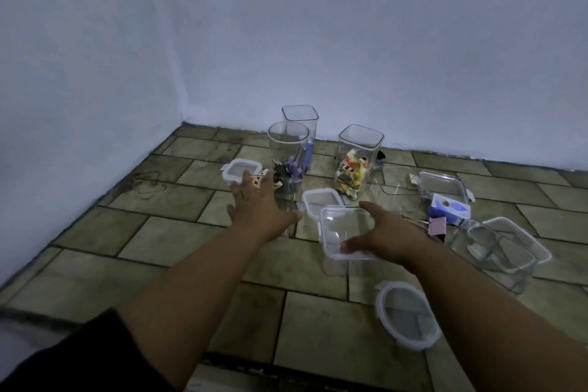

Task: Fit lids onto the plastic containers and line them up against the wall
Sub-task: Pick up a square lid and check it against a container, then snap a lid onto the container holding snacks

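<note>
Head view: right hand point(393, 232) curled round the right side of a clear square container point(342, 226); left hand point(259, 204) spread flat, holding nothing, fingertips at a small white-rimmed lid point(237, 169). Second square lid point(319, 199) flat just beyond the container, between both hands, likely nearer the left. Glossy thin plastic, rounded corners; wall point(381, 41) well behind.

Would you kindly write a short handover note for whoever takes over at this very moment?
Left hand: open, stretched toward the small square lid.
Right hand: grip on the clear square container.
Round container, tall square container and packet-filled container stand open near the wall. Round lid lies nearest the person.
Done: no lid visibly fitted.
Left: lid every container, line them up against the wall.
</note>
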